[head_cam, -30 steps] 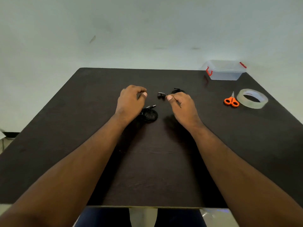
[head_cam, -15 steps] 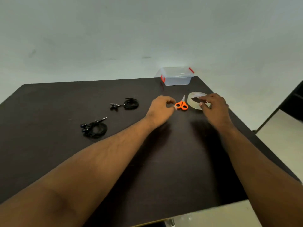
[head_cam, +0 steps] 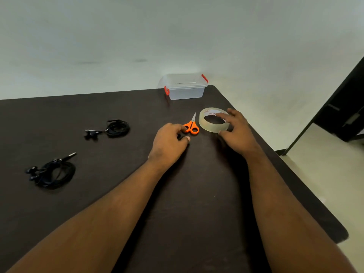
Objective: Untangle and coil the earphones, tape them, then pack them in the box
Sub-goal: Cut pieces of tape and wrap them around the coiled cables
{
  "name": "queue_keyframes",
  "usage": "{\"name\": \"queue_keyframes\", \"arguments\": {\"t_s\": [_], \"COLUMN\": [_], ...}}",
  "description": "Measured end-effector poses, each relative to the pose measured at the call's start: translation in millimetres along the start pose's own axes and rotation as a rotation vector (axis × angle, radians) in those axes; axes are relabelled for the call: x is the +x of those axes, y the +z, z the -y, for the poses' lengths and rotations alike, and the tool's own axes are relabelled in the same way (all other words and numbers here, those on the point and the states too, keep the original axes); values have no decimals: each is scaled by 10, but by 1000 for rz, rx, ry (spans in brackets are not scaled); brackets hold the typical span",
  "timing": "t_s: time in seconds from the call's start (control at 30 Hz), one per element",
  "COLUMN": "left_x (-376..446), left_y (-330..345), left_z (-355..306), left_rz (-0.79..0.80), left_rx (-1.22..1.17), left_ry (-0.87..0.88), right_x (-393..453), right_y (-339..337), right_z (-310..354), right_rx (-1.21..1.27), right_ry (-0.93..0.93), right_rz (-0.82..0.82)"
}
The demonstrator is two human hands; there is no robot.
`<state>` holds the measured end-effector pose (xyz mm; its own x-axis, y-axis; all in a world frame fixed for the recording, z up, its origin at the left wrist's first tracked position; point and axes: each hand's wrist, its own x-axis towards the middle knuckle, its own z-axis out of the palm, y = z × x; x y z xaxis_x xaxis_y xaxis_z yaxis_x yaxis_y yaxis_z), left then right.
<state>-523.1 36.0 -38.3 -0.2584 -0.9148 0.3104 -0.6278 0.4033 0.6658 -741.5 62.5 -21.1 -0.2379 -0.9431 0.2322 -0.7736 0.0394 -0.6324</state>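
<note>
A person's two bare hands work near the far right corner of a dark table [head_cam: 197,194]. The right hand [head_cam: 237,131] closes around a roll of clear tape [head_cam: 213,120], fingers [head_cam: 221,114] laid over its far rim and thumb against its near side. Red lettering is printed on the white inner core of the roll, seen mirrored and partly covered; it cannot be read with certainty. The left hand [head_cam: 169,143] rests just beside the orange-handled scissors [head_cam: 191,126], fingers curled loosely and touching one handle loop, not yet gripping it; the blades point toward the far edge. A clear plastic box [head_cam: 186,88] with red latches, lid on, stands at the far edge close to the right corner. Two black earphones lie well apart from the hands: one coiled set [head_cam: 116,128] toward the middle of the table, a second coiled set [head_cam: 53,171] nearer the left edge, its plug sticking out.
</note>
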Motion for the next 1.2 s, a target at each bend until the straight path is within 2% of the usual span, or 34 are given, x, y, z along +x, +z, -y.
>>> {"name": "queue_keyframes", "arguments": {"t_s": [0.17, 0.33, 0.43, 0.5, 0.7, 0.8, 0.87, 1.03, 1.2], "left_x": [-18, -11, -5, -1, 11, -1, -28, -130, -431], "left_y": [-25, -27, -12, -4, -4, -23, -40, -139, -332], "left_z": [0, -4, 7, 22, 6, -11, -26, -74, -108], "left_rz": [-15, -11, -16, -20, -29, -30, -30, -35, -151], "left_rx": [-21, -2, -10, -30, -67, -114, -149, -389, -544], "left_ry": [5, 3, 5, -1, -5, -5, 9, 88, 100], "right_x": [13, 89, 243, 329, 434, 439, 376, -14, -506], "right_y": [-64, -40, -166, -303, -465, -387, -348, -202, 0], "right_z": [-94, -21, 58, 56, -126, -119, -76, 300, 834], "right_rx": [77, 132, 222, 186, -200, -269, -212, -58, -16], "right_ry": [15, -9, 4, -32, -185, -182, -170, -168, -254], "right_rz": [-114, -57, -81, -88, 254, 330, 285, 43, 35]}}
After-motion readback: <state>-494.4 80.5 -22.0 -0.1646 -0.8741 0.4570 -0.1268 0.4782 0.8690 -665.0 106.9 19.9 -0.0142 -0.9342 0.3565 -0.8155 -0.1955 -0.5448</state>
